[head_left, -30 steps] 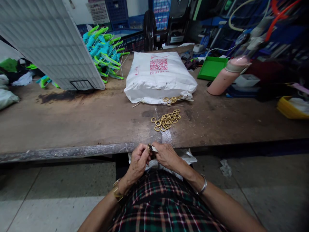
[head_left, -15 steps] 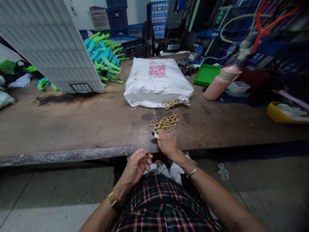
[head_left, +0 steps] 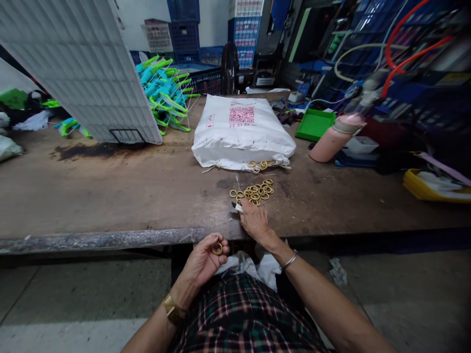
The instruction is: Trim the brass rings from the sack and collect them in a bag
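Brown desk (head_left: 147,196), white sack (head_left: 243,130) on it, right hand (head_left: 254,221) at near side of ring pile, its fingers closed on small blade (head_left: 237,208), left hand (head_left: 204,260) over lap, fingers pinching ring (head_left: 217,248).

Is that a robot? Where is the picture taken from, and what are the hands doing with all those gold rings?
No robot here, just a person with bare hands. The camera sits on the person's head, so you look forward and down, as they do. The left hand holds one gold ring. The right hand holds a small white tool with a dark tip, too small to name for sure, beside the pile of rings. They lie on a brown table, in front of a big white bag. Off to the right stands a pink bottle, leaning in the picture.
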{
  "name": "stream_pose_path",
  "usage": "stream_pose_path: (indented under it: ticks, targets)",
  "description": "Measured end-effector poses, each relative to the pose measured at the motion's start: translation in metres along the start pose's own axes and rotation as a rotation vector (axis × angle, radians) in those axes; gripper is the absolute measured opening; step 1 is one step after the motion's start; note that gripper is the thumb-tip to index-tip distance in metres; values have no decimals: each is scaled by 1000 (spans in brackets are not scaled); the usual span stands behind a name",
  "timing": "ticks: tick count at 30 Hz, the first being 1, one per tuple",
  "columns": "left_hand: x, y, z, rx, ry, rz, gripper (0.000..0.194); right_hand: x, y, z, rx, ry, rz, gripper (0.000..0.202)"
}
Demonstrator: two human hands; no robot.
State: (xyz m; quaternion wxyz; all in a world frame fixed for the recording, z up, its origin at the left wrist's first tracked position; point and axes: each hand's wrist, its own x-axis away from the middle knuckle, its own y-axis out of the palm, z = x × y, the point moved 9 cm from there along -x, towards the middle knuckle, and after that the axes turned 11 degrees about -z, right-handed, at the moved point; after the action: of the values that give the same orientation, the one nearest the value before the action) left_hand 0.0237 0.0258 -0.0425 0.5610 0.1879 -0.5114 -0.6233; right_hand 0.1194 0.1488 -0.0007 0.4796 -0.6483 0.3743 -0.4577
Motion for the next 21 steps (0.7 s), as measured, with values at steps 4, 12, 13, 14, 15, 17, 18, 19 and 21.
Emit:
stream_pose_path:
  ticks: [4,12,13,14,15,17,18,19,21]
  targets:
    - [0,5,6,-50,-4,-12,15,-3,0,0,1,13,32,21]
    - [-16,13,38,-533,104,92,26,0,-5,3,-295,-125,41,15]
    - [-18,14,43,-625,148,110,29,2,-5,1,-423,-184,26,14]
    - [-20,15,47,-708,190,122,33,4,-5,-2,-564,-247,-5,16]
    - [-21,18,50,-777,226,123,36,7,-4,-5,-707,-307,-52,17]
    - [-23,24,53,-872,276,102,39,13,-1,-12,-965,-376,-172,18]
    - [-24,27,53,-899,289,88,38,17,2,-15,-1069,-379,-235,17]
    - [-24,29,52,-915,294,79,35,21,5,-17,-1155,-369,-299,17]
    - [-22,31,52,-915,302,86,29,28,12,-23,-1285,-332,-421,17]
